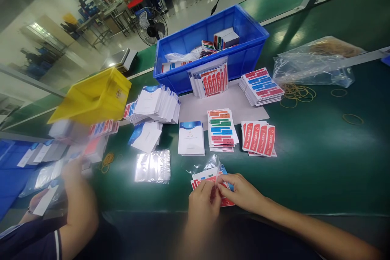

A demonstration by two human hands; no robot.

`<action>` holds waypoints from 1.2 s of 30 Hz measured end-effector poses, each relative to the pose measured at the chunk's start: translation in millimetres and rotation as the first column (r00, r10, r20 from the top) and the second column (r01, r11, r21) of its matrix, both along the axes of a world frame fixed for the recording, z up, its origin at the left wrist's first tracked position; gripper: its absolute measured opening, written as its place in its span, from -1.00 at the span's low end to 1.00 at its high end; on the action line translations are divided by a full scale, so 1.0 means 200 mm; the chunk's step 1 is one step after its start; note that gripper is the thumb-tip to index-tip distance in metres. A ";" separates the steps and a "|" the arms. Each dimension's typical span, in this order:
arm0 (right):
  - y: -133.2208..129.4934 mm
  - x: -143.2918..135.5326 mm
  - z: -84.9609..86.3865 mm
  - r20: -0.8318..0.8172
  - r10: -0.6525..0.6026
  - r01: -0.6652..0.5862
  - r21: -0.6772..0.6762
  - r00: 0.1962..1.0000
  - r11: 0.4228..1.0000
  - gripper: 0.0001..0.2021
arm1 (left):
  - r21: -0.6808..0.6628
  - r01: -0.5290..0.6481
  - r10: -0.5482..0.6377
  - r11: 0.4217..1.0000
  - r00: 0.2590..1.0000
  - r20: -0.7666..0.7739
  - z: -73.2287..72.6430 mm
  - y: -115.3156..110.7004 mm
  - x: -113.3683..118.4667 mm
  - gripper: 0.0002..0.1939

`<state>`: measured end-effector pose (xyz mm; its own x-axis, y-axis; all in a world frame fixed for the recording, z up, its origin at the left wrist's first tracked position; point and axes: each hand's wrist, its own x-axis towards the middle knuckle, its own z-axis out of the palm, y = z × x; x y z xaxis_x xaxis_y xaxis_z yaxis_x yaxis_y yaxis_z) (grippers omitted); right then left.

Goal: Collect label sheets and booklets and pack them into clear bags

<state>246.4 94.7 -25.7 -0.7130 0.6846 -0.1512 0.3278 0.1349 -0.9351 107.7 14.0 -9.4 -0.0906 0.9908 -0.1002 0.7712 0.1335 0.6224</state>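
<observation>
Glossy clear plastic bag [153, 166]; paper sticker sheets [221, 130]; smooth blue plastic bin [243, 55].

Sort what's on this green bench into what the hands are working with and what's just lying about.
In hand:
left hand
right hand
clear plastic bag
red and blue sticker sheets

Lying about:
blue plastic crate
yellow plastic bin
loose rubber bands

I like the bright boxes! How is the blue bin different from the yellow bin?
The blue bin sits flat on the green table; the yellow bin is tilted and blurry. The blue bin looks bigger than the yellow bin. Printed packs show inside the blue bin; what is inside the yellow bin cannot be seen. Both look like plastic and open-topped.
</observation>
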 end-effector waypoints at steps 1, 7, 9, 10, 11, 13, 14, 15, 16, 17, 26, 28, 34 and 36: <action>0.00 0.00 0.00 0.007 -0.001 0.001 0.004 1.000 1.000 -0.74 | 0.010 0.002 -0.002 1.000 1.000 -0.015 -0.01 0.00 0.00 -0.80; -0.01 -0.02 0.01 0.029 0.028 -0.028 0.031 0.999 0.999 -0.66 | 0.013 0.000 0.001 1.000 0.997 -0.080 -0.02 -0.01 -0.01 -0.76; -0.02 -0.02 0.00 0.032 0.039 -0.040 0.054 0.999 0.998 -0.63 | 0.020 -0.005 0.007 1.000 0.994 -0.108 -0.03 -0.01 -0.02 -0.77; -0.02 -0.02 0.00 0.035 0.043 -0.045 0.067 0.998 0.997 -0.63 | 0.035 -0.006 0.011 0.999 0.992 -0.130 -0.03 -0.02 -0.02 -0.78; -0.03 -0.03 0.00 0.037 0.044 -0.047 0.075 0.998 0.996 -0.62 | 0.058 -0.010 0.019 0.998 0.988 -0.152 -0.04 -0.02 -0.02 -0.78; -0.04 -0.04 -0.01 0.043 0.041 -0.044 0.078 0.998 0.996 -0.61 | 0.121 -0.019 0.043 0.992 0.980 -0.197 -0.05 -0.03 -0.02 -0.78; -0.04 -0.05 -0.01 0.044 0.038 -0.041 0.076 0.998 0.996 -0.60 | 0.153 -0.026 0.059 0.988 0.975 -0.216 -0.05 -0.03 -0.01 -0.78; -0.05 -0.05 -0.01 0.043 0.036 -0.040 0.074 0.998 0.996 -0.60 | 0.183 -0.034 0.078 0.982 0.969 -0.235 -0.05 -0.03 -0.01 -0.78; -0.05 -0.06 -0.01 0.043 0.036 -0.039 0.075 0.998 0.996 -0.60 | 0.210 -0.050 0.104 0.976 0.962 -0.254 -0.05 -0.03 -0.02 -0.77; -0.05 -0.06 -0.01 0.043 0.039 -0.042 0.077 0.998 0.996 -0.60 | 0.237 -0.076 0.140 0.969 0.953 -0.268 -0.05 -0.03 -0.02 -0.77; 0.02 0.00 0.03 0.020 0.006 -0.008 0.101 1.000 0.995 -0.75 | 0.184 -0.005 0.040 0.983 0.981 -0.190 0.03 -0.06 -0.03 -0.76; 0.04 0.00 0.05 0.014 0.016 -0.018 0.107 1.000 0.994 -0.73 | 0.159 0.027 -0.007 0.987 0.992 -0.124 0.04 -0.06 0.00 -0.75; 0.02 -0.01 0.02 0.025 0.062 -0.064 0.089 0.998 0.994 -0.70 | 0.104 -0.020 0.017 0.994 0.999 0.027 0.07 -0.02 -0.03 -0.75; 0.02 0.00 0.01 0.041 0.044 -0.048 0.104 0.998 0.993 -0.71 | 0.090 -0.064 0.057 0.994 0.996 0.072 0.09 -0.02 -0.08 -0.75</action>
